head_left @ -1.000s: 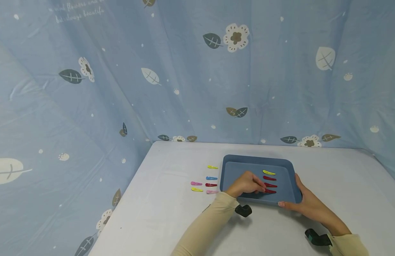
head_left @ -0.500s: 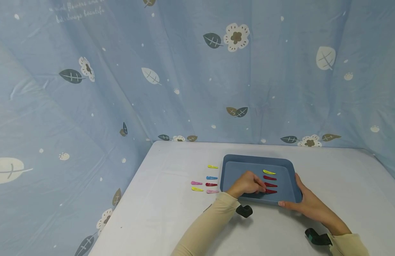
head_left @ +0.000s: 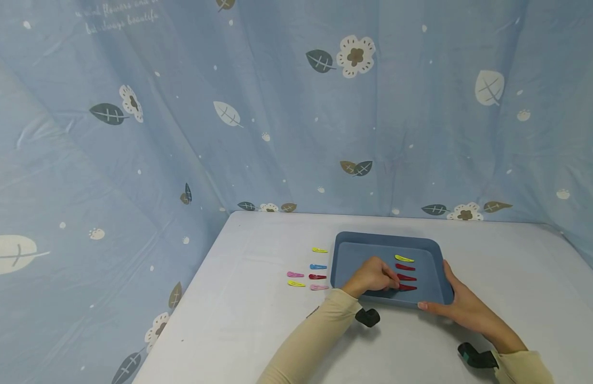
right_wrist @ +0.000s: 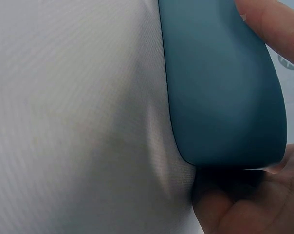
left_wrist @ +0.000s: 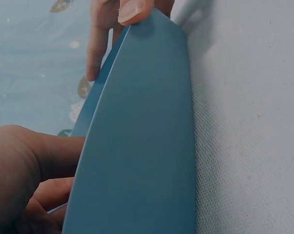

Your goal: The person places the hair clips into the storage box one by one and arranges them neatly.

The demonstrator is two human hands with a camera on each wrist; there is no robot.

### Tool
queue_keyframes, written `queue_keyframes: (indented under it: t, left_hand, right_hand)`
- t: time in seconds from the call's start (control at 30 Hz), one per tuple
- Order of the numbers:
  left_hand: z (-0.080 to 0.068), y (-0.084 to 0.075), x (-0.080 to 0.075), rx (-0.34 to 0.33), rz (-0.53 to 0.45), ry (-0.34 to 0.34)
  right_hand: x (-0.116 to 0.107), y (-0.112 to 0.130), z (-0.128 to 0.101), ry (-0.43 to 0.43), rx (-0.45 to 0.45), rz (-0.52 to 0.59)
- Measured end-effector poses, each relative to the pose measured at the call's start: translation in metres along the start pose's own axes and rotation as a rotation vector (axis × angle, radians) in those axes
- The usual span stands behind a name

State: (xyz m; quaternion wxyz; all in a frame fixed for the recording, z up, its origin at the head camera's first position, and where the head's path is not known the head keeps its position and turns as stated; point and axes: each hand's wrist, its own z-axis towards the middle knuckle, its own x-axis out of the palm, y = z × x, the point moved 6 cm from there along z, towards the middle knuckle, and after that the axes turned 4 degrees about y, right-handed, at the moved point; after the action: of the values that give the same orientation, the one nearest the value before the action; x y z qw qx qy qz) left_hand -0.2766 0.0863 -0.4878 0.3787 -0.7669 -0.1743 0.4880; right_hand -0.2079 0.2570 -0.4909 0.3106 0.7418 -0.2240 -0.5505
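— How was the grip at that moment?

— The left hand (head_left: pixel 370 276) was inside the blue tray (head_left: pixel 435 250), fingers curled down onto the nearest dark red hair clip (head_left: pixel 406 287), pinching its end as far as the head view showed. The right hand (head_left: pixel 461 306) clasped the tray's near right corner, thumb on the rim, fingers under it.

— What could have gone wrong?

— I judged the clip thin and slick; a pinch on its tip could have let it skid into the other red clips (head_left: pixel 405 272) or the yellow clip (head_left: pixel 404 258) and broken the row. A loosened right hand could have let the tray slide.

— And around them?

— A pale counter (head_left: pixel 258 320) carried six more clips (head_left: pixel 309 269) left of the tray. Blue cloth with leaves and flowers (head_left: pixel 296 106) hung behind and at the left.
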Motion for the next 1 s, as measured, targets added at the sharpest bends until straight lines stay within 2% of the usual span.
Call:
queue_keyframes:
  t: [0.67,0.87,1.0]
  left_hand:
    - [0.0000,0.0000,-0.0008,0.026,0.005,-0.022]
    - [-0.0027,-0.0015,-0.0020,0.025,-0.003,-0.017]
    - [-0.0024,-0.0014,-0.0019,0.030,-0.001,-0.018]
  right_hand:
    - [0.0003,-0.0011,0.0011,-0.022,0.011,-0.013]
    - [0.0026,-0.0007,0.0020,0.005,-0.043,0.042]
    - [0.0017,-0.0006,0.0018,0.004,-0.031,0.029]
